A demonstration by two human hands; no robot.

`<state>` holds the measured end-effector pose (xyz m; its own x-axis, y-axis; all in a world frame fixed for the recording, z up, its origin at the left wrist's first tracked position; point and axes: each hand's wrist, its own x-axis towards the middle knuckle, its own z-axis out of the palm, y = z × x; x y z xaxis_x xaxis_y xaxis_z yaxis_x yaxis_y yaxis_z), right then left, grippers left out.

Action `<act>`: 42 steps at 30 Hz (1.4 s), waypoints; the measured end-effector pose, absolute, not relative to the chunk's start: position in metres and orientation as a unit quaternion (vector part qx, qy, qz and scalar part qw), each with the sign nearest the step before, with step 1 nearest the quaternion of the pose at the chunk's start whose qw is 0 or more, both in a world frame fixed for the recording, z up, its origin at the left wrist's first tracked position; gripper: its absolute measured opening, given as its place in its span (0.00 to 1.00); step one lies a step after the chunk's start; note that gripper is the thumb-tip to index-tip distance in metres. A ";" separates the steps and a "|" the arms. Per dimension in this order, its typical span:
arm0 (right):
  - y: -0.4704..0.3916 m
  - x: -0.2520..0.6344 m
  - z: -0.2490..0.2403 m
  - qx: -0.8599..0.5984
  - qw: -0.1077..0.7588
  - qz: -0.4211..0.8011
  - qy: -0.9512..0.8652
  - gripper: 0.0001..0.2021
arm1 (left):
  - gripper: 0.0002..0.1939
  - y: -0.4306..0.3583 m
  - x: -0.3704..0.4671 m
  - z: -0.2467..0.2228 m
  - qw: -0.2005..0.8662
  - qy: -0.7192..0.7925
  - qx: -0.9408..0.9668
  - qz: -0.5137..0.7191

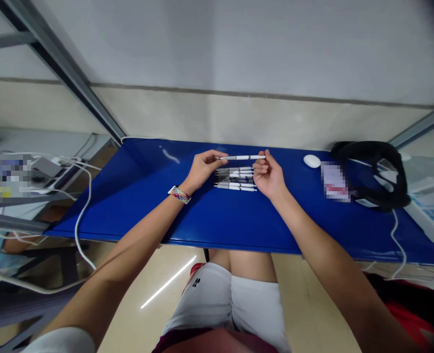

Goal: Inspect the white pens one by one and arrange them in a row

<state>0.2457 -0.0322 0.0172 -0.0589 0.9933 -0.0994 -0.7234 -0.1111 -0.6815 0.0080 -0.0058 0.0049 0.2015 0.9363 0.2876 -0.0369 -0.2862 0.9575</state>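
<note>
A white pen [242,157] with a grey grip is held level above the blue desk [209,220], its tip end to the left. My left hand [204,168] pinches the tip end between thumb and fingers. At the other end, the fingers of my right hand [270,175] close around the pen's white end. Just below it, several similar pens [235,186] lie side by side on the desk, between my two hands. Part of this row is hidden by my right fingers.
To the right are a white computer mouse [312,161], a blurred-out card [335,181] and a black headset with a strap [373,176]. A white cable [395,235] runs over the front edge there. Another white cable [80,215] hangs at the left. A wall [217,115] stands behind the desk.
</note>
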 end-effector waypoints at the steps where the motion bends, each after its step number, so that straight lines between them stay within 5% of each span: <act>1: -0.032 0.245 0.016 -0.274 0.627 0.693 -0.226 0.10 | 0.15 -0.006 0.008 0.005 0.472 0.367 0.615 0.515; 6: -0.028 0.248 0.010 -0.282 0.630 0.679 -0.251 0.11 | 0.14 -0.007 0.009 0.005 0.481 0.364 0.613 0.511; 12: -0.028 0.250 0.010 -0.357 0.617 0.607 -0.350 0.24 | 0.14 -0.004 0.008 0.005 0.467 0.366 0.613 0.521; 21: -0.018 0.254 -0.008 -0.467 0.627 0.379 -0.496 0.10 | 0.17 0.004 -0.001 -0.003 0.428 0.404 0.627 0.511; 32: -0.015 0.264 -0.022 -0.533 0.403 0.128 -0.733 0.15 | 0.11 0.010 -0.008 -0.010 0.255 0.447 0.755 0.407; 42: -0.021 0.262 -0.026 -0.536 0.358 0.098 -0.758 0.19 | 0.11 0.007 -0.006 -0.009 0.206 0.443 0.791 0.368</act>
